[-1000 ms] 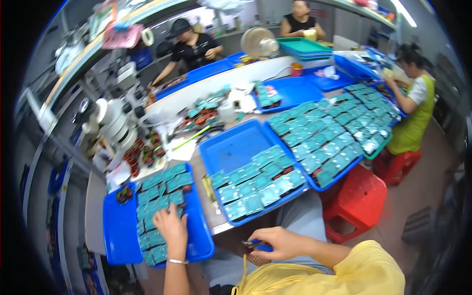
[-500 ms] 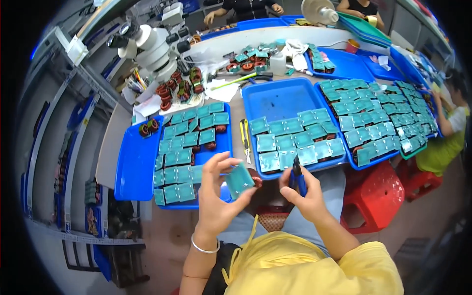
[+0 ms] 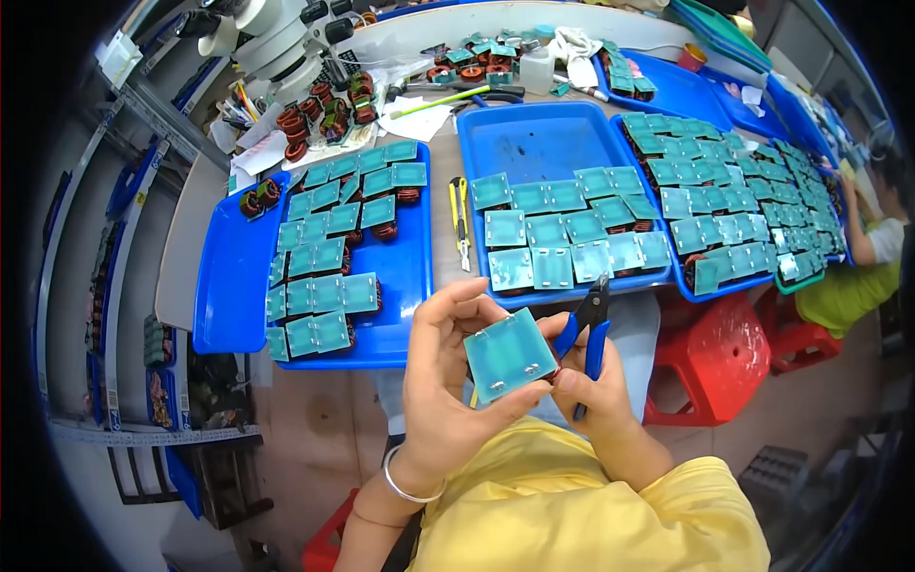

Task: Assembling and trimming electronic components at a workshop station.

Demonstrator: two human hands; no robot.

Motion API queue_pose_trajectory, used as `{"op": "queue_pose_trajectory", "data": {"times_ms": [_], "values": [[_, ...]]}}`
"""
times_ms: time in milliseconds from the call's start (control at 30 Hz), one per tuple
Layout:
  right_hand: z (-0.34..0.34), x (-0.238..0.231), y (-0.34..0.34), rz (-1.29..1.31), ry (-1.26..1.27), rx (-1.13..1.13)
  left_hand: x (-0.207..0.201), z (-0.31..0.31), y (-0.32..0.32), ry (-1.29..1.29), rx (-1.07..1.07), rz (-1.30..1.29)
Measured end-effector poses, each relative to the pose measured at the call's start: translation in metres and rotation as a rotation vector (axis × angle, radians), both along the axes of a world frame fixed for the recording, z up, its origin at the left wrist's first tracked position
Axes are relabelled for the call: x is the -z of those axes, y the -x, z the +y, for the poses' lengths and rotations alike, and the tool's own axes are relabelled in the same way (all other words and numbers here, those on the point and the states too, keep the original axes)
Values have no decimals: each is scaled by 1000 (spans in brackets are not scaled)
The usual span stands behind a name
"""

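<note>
Between the thumb and fingers of my left hand point(image 3: 443, 367) is a green circuit board point(image 3: 511, 353), its flat face up, with shiny solder spots near its lower right and top edges. A bit of a dark red coil shows under its right edge. My right hand point(image 3: 600, 386) holds blue-handled side cutters point(image 3: 593, 334), their dark jaws pointing up and away. The right fingertips are close to the board's right edge; whether they touch it I cannot tell. Ahead lies a blue tray point(image 3: 534, 143) with rows of similar boards on coils.
To the left, another blue tray point(image 3: 405, 276) holds more boards beside a blue tray point(image 3: 229, 286) with two coils. A yellow utility knife point(image 3: 461, 224) lies between trays. A microscope point(image 3: 276, 43) stands at the back left. Red stools point(image 3: 710, 357) and a co-worker point(image 3: 872, 248) are at the right.
The board has turned its flat face up and moved right, toward the cutters. My hands have come together. The trays sit higher and further left in the picture.
</note>
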State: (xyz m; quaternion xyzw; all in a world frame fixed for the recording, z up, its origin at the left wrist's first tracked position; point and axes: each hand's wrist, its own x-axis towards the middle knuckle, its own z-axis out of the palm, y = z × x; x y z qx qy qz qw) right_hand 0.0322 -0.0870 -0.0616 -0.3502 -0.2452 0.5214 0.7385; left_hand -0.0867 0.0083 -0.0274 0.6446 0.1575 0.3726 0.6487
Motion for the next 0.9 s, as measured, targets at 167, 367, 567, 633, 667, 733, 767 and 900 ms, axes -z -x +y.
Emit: {"op": "queue_pose_trajectory", "data": {"times_ms": [167,367,567,633,667,733,767,900], "values": [[-4,-6,5,189,-61,0,2,-13,-8,8,16,-71],[-6,-8,-33,-593,-64,253,-3,-12,-3,255,177,29],[3,-47,-45,-998,4,172,2,-22,3,200,221,123],[6,-44,-43,-1122,-63,169,4,-24,3,136,183,179],[6,-45,-43,-1130,-64,156,6,-24,3,104,157,204],[3,-49,-42,-1120,24,98,4,-23,3,45,133,237],[3,-48,-39,-1032,45,96,4,-23,4,2,136,249],[2,-46,-36,-1048,78,60,2,-24,8,-97,128,305]]}}
